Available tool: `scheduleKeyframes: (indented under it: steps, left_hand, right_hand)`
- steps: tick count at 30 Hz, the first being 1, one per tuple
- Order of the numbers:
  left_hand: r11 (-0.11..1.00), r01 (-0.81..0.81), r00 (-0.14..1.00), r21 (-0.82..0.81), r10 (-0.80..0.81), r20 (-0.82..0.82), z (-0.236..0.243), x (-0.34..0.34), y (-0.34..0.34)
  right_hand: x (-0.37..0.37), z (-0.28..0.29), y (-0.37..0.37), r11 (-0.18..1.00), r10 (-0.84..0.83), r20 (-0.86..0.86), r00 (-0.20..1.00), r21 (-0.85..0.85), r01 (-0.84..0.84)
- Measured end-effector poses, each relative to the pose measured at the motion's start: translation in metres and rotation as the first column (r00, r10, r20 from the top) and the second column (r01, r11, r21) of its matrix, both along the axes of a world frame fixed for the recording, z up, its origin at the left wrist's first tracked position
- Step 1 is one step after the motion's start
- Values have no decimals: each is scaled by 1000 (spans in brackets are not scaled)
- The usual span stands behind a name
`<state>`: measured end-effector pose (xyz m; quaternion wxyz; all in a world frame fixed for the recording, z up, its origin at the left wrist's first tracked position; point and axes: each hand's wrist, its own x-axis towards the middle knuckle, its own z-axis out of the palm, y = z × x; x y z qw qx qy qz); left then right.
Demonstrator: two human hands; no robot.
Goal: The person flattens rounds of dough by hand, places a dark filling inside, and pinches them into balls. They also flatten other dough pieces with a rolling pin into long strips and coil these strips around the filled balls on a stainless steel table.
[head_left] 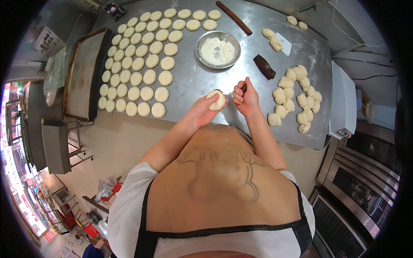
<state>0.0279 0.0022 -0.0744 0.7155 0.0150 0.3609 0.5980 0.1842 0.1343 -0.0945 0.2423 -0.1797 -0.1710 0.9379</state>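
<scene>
Over the near edge of the steel table [232, 81], my left hand [204, 110] holds a pale dough piece [216, 99], with a little dark material at its upper edge. Right of it, my right hand [244, 97] is closed on a small dark brown piece [243, 87]. Above that hand lies a dark brown block [264, 66]. Behind my hands sits a steel bowl [199, 51] with white flour [213, 49]. Rows of flattened dough rounds [149, 76] cover the table's left part. Folded, lumpy dough pieces [287, 93] lie in clusters at the right.
A wooden rolling pin [233, 17] and a white card-like scraper [283, 43] lie toward the back. A large baking tray [70, 86] stands left of the table, a white machine [342, 101] at its right. Steel oven-like units [361, 172] are at lower right, racks [64, 155] at left.
</scene>
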Motion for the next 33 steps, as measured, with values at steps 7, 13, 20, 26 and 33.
scheduleKeyframes:
  steps: [7,13,20,26,33]
  left_hand:
    - [1000,15,988,20,-18,152,19,0,14]
    - [997,-18,999,78,15,48,-1,-9,7]
    - [1000,-21,998,14,22,-56,-1,-7,7]
    - [996,-55,982,-77,40,-184,-8,-8,-11]
    - [952,-242,970,-189,235,-62,-36,-31,-33]
  right_hand:
    - [-19,47,-45,40,-593,348,726,913,-405]
    - [-15,61,-43,-61,-661,268,701,912,-406]
    - [-14,49,-42,-176,-642,209,738,896,-407]
    - [-20,19,-41,442,-317,621,717,766,-467]
    - [-32,-67,-19,43,-665,462,587,809,-587]
